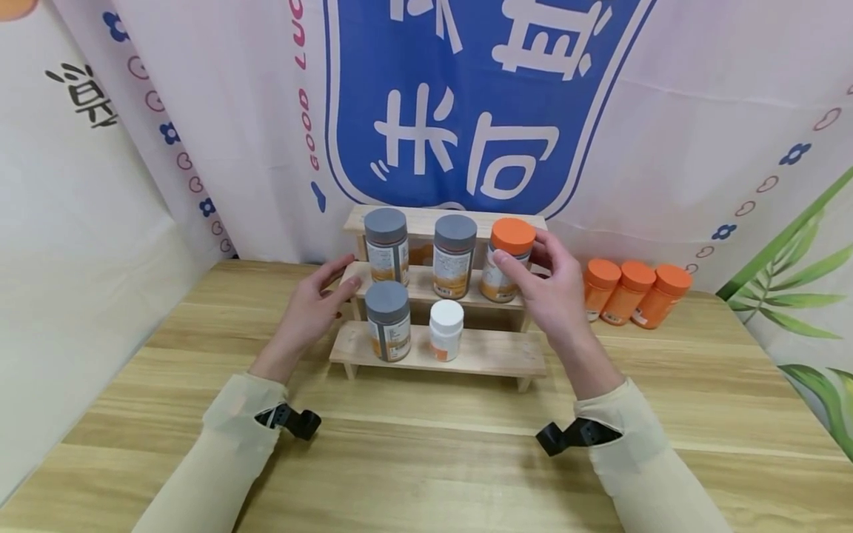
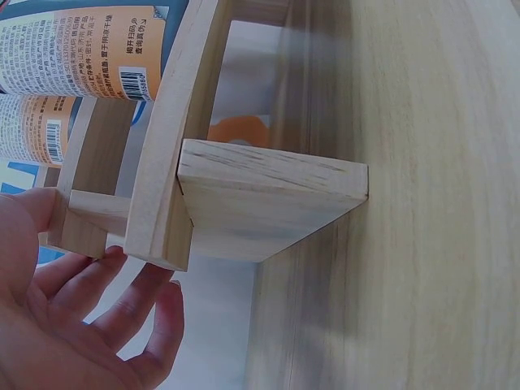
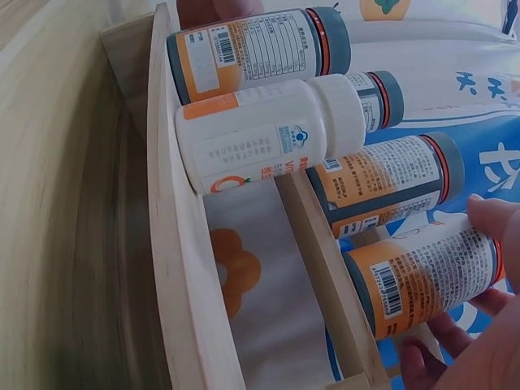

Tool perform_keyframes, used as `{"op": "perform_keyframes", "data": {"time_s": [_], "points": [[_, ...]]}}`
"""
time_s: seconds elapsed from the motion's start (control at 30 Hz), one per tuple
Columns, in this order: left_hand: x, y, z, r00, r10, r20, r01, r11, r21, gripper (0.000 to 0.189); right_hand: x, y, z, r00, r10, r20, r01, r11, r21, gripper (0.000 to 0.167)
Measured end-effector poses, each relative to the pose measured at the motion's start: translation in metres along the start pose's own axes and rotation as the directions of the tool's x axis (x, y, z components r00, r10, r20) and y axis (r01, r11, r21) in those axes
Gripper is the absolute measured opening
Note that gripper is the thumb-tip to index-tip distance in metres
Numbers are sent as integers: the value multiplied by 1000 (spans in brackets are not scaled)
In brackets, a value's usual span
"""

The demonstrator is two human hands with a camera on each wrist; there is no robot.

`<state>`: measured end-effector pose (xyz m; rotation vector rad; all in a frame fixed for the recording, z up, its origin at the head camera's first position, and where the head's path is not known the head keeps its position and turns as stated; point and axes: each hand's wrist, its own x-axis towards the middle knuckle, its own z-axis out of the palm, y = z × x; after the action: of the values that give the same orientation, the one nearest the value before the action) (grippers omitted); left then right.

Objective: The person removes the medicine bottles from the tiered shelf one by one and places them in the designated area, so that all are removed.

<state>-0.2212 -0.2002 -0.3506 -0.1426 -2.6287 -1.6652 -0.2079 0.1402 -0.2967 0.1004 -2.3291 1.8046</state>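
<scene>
While your right hand [image 1: 554, 296] grips the orange-capped bottle [image 1: 512, 238] upright at the middle tier [image 1: 421, 281] of the wooden rack [image 1: 496, 354], a grey-capped bottle [image 1: 455, 260] stands just left of that hand; your left hand [image 1: 312, 305], farther off, holds the rack's opposite end

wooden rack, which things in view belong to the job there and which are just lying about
Likely part of the job:
orange-lidded jar, held by the right hand
wooden rack, with the left hand at its left end
three grey-lidded jars and white bottle, on the rack

Probably just lying about:
three orange bottles, beside the rack, untouched
patterned curtain, behind it
</scene>
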Motion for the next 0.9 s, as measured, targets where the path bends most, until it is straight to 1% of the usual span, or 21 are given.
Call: {"op": "perform_keyframes", "data": {"time_s": [0.13, 0.4, 0.57, 0.77, 0.9], "points": [[0, 0, 0, 1000, 5, -3, -5, 1000, 1, 61, 0, 0, -3, 1000, -22, -14, 22, 1000, 0, 58], [1, -1, 1, 1000, 9, -10, -9, 1000, -3, 61, -1, -1, -12, 998, -38, -42, 37, 999, -13, 60], [1, -1, 0, 1000, 8, -5, -8, 1000, -8, 62, -2, 0, -19, 997, -54, -58, 51, 998, -46, 59], [-1, 0, -1, 1000, 1, -8, -1, 1000, 0, 62, -5, 4, -31, 992, -90, -92, 83, 994, -78, 57], [0, 0, 0, 1000, 1, -3, -1, 1000, -10, 63, -7, 7, -37, 989, -99, -113, 88, 991, -96, 57]]}}
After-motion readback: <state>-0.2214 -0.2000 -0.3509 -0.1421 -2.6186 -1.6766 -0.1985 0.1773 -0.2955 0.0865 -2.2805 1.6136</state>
